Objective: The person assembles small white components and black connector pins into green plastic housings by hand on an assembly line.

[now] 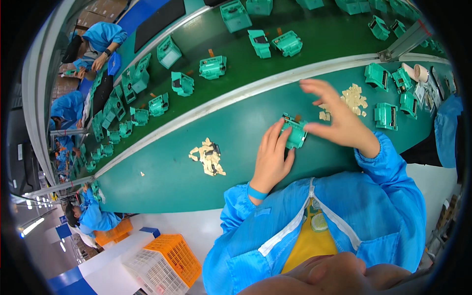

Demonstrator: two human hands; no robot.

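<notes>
1. On the green worktop, in front of the person's chest, lies a green housing, between the two hands; a small amber tab stands out at its far edge.
2. The left hand rests against the left side of the housing. Its fingers extend along that side; its thumb points to the near corner. Whether it grips the housing or only steadies it cannot be told.
3. The right hand is spread wide, with the fingers raised above the worktop and slightly blurred. The thumb tip is at the housing's right edge; contact cannot be confirmed.
4. A blue wristband encircles the left wrist, just beyond the blue sleeve.
5. A pile of cream pieces, mixed with dark ones, lies to the left of the left hand.
6. A second cream pile lies beyond the right hand, partly covered by it.
7. Further right, a group of similar green units sits on the worktop.
8. Beyond a pale metal rail, more units stand spaced along a dark green surface.
9. At lower left, an orange crate adjoins a white crate.
</notes>
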